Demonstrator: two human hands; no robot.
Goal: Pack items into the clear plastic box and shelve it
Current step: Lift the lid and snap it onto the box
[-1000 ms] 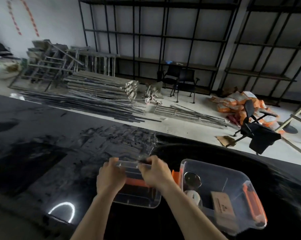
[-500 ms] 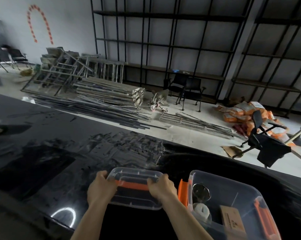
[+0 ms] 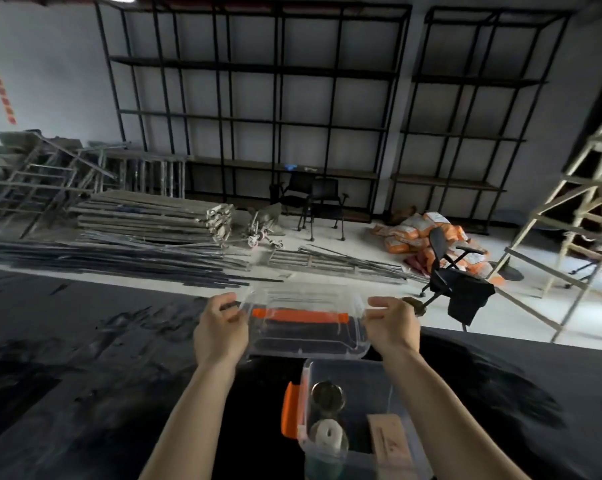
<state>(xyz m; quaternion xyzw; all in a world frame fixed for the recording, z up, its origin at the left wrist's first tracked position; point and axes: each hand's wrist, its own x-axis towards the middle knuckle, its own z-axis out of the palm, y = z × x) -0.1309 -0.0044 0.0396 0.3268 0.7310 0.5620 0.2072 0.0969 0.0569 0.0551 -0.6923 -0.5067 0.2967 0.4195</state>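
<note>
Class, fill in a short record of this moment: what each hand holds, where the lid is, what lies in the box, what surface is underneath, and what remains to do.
left hand: grips the lid's left end
right hand: grips the lid's right end
clear lid: raised off the table, beyond the box, orange handle facing the camera
clear plastic box: open, orange latch on its left end
contents: a metal-topped jar, a white roll, a brown carton
surface: black table
remaining: lid not yet on the box

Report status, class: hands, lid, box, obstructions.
Left hand and right hand grip the clear lid by its ends, raised. Clear box open below, items inside. Nothing between lid and box.
</note>
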